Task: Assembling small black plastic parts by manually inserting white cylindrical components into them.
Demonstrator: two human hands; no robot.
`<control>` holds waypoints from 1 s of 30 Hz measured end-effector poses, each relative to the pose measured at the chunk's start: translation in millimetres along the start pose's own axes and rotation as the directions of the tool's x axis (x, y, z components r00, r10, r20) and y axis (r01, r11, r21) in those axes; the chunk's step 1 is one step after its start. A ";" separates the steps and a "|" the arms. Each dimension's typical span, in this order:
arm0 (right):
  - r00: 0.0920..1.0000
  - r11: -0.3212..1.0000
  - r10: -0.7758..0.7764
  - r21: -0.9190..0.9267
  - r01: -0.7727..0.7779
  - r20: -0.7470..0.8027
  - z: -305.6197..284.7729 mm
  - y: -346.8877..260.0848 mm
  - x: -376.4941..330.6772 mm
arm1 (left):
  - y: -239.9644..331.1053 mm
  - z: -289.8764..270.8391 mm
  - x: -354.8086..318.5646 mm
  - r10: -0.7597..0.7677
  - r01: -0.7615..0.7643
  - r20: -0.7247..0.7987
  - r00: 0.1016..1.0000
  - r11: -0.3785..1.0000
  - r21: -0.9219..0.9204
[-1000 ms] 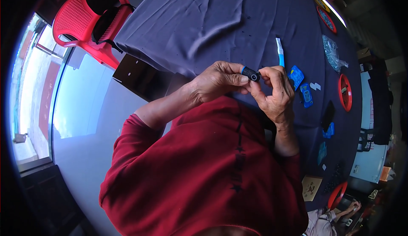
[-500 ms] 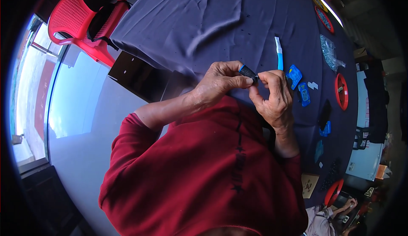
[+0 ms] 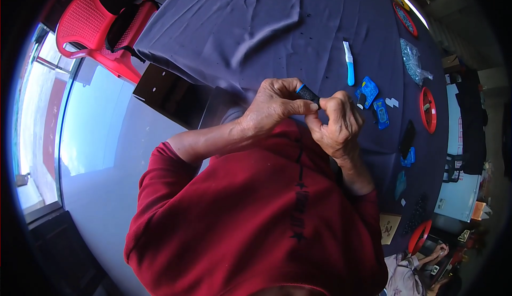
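My left hand [image 3: 274,105] and my right hand [image 3: 337,122] meet above the edge of a table draped in a dark purple cloth [image 3: 256,24]. Both pinch a small black part with a blue edge [image 3: 308,93] between the fingertips. Most of the part is hidden by my fingers. My red sleeves and chest fill the lower half of the view. Just beyond my right hand lie blue plastic pieces [image 3: 368,90] and a white and blue stick-shaped tool [image 3: 348,64].
A red plastic chair [image 3: 101,21] stands at the table's far left corner. Red round dishes [image 3: 427,109] and a clear plastic bag [image 3: 413,61] lie to the right, with more small dark and blue parts [image 3: 408,141]. Another person's hands [image 3: 437,253] show at the lower right.
Both hands have stayed together on the small part. My fingers have shifted a little around it, and the part now shows less of its round opening.
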State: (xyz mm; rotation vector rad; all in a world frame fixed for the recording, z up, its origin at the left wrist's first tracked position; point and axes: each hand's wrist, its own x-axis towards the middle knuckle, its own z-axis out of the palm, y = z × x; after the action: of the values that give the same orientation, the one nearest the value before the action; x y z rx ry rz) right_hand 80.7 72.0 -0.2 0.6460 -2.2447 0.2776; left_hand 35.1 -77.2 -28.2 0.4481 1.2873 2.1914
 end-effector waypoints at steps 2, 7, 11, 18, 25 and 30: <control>1.000 1.000 0.003 0.011 -0.003 -0.007 2.7 -1.1 -2.9 | 0.5 -1.2 -0.6 -0.012 0.012 0.007 1.000 1.000 0.014; 0.995 0.992 0.099 0.078 -0.101 0.021 5.1 0.1 -2.6 | -2.4 -4.4 3.2 -0.009 0.010 0.012 1.000 0.998 -0.068; 0.966 0.946 0.248 0.194 -0.258 0.072 -1.9 2.6 2.6 | -5.1 -6.6 7.3 -0.067 0.103 0.127 0.990 0.948 -0.302; 0.982 0.967 0.187 0.175 -0.186 0.010 -6.3 0.7 5.9 | -7.3 -7.5 8.1 -0.076 0.190 0.241 0.968 0.849 -0.494; 0.998 0.982 0.059 0.180 -0.063 0.026 -4.0 7.4 6.5 | -4.7 -12.6 8.5 -0.157 0.239 0.218 0.963 0.872 -0.427; 0.993 0.973 0.037 0.225 -0.061 0.108 -9.7 9.5 12.0 | 2.7 -14.3 8.9 -0.227 0.319 0.259 0.939 0.856 -0.407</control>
State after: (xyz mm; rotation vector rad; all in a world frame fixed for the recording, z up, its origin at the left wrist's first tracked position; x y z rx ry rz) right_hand 74.8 79.5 15.2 0.7401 -2.3506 0.5439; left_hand 19.6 -82.7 -32.7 0.2724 0.6602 2.0464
